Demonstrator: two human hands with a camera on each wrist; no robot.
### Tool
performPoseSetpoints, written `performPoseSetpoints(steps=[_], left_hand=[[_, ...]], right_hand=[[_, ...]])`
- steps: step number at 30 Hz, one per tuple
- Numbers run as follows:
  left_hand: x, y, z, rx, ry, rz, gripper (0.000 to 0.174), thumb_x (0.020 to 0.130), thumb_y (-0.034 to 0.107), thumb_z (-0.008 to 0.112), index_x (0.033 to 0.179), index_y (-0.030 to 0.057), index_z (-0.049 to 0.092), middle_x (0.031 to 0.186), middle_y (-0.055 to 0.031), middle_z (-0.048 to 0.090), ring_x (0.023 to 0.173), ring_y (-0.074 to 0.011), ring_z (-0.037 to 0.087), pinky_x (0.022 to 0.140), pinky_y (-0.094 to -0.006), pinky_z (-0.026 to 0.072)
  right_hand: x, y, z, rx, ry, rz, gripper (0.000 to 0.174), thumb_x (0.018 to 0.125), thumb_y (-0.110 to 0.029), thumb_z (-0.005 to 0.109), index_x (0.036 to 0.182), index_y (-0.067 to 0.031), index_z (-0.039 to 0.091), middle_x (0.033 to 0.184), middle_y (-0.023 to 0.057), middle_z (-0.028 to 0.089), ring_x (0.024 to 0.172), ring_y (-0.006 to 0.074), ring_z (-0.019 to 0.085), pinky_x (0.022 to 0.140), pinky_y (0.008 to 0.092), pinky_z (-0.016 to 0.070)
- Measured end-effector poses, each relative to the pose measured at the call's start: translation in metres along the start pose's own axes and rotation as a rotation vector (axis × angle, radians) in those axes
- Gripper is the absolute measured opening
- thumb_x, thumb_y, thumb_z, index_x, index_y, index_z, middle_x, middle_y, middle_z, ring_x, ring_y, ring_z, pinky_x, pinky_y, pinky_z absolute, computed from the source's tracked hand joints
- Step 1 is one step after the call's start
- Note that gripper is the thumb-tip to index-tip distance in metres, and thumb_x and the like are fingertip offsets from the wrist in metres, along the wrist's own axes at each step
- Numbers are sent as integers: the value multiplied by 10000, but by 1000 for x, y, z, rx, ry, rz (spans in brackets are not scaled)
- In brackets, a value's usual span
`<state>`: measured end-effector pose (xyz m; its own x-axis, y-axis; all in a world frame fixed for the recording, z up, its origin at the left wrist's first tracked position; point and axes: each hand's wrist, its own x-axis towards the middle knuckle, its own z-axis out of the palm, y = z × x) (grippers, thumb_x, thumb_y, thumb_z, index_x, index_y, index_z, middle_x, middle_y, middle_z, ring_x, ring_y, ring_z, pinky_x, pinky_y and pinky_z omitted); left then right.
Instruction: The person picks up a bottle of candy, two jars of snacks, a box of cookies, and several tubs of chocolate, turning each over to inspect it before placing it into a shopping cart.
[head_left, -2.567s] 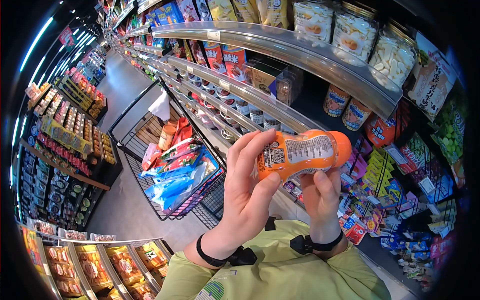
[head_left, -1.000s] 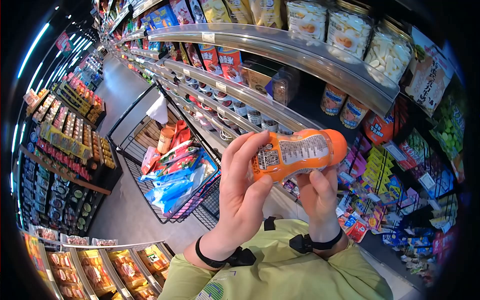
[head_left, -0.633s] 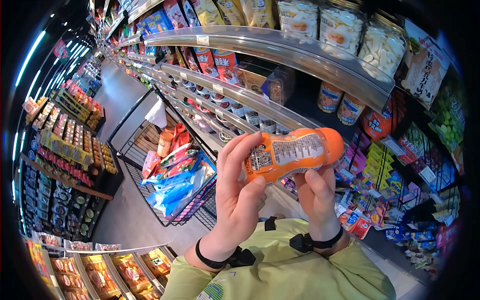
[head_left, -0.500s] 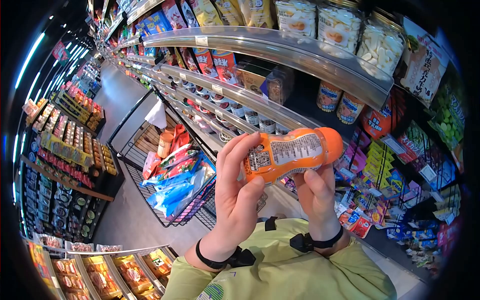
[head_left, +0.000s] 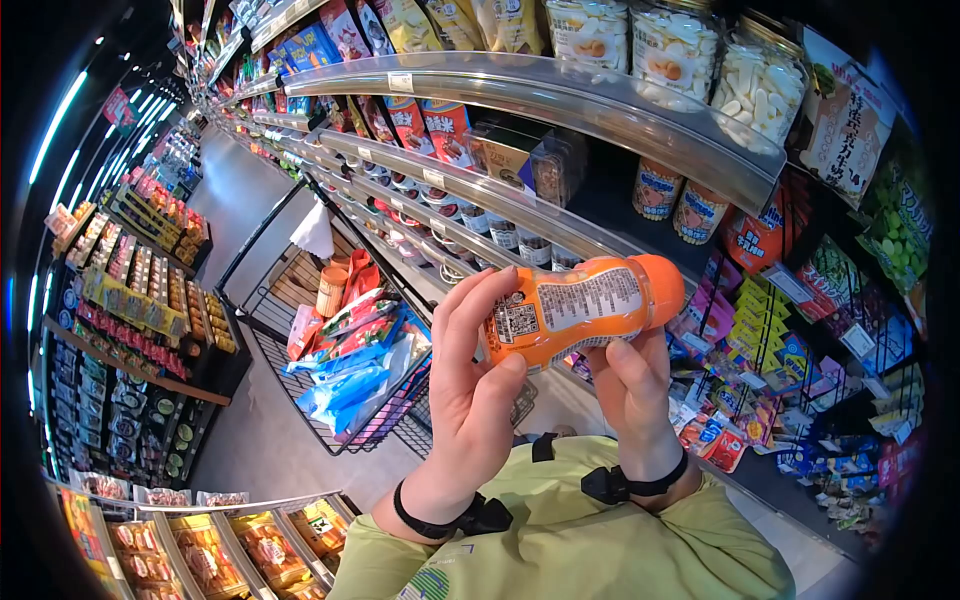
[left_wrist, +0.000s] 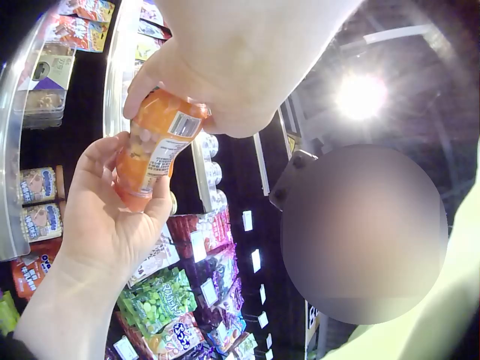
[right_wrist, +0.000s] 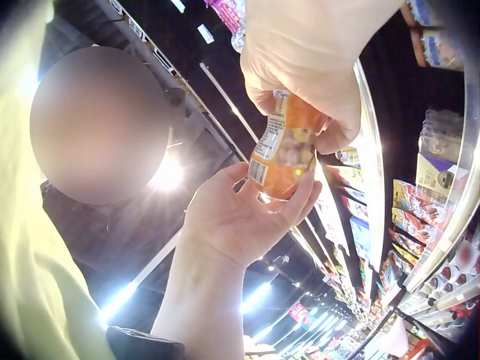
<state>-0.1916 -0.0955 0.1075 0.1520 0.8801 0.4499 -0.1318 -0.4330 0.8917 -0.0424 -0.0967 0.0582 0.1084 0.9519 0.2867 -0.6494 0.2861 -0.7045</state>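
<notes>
An orange waisted plastic bottle (head_left: 585,308) with a rounded orange cap (head_left: 660,290) is held up lying on its side. Its back label, with small print and a QR code, faces the head camera. My left hand (head_left: 468,375) grips the base end, fingers over the top and thumb below. Near the cap end my right hand (head_left: 637,385) holds it from underneath, its thumb against the side; the other fingers are partly hidden. In the right wrist view, the bottle (right_wrist: 289,154) shows pale round pieces through a clear part, beside a barcode.
A black wire shopping cart (head_left: 335,440) with bagged snacks (head_left: 350,375) stands at the left. Shelves (head_left: 560,85) bearing jars (head_left: 675,55) and pouches run ahead. Hanging candy packets (head_left: 765,330) fill the right. A snack display (head_left: 215,540) is at lower left.
The bottle and both hands have shifted slightly left in the head view, and the shelves have drifted a little too. Both hands keep their hold on the bottle.
</notes>
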Motion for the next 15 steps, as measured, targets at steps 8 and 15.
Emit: performPoseSetpoints(steps=[8,15], left_hand=[[-1,-2,-4,36,-3,15,528,820,58,477,1344,5,437,1361,-151,351,1270,-242,387,1054,-365,340],[0,-3,-3,13,3,2,527,818,55,478,1341,6,439,1359,-151,351,1275,-244,378,1056,-365,336]], right_hand=[[0,2,1,4,9,10,716,805,-235,658,1402,-49,311,1384,142,420,1286,251,438,1071,401,370],[1,4,0,3,4,-7,713,812,-249,659,1402,-50,312,1380,137,424,1285,247,436,1071,397,362]])
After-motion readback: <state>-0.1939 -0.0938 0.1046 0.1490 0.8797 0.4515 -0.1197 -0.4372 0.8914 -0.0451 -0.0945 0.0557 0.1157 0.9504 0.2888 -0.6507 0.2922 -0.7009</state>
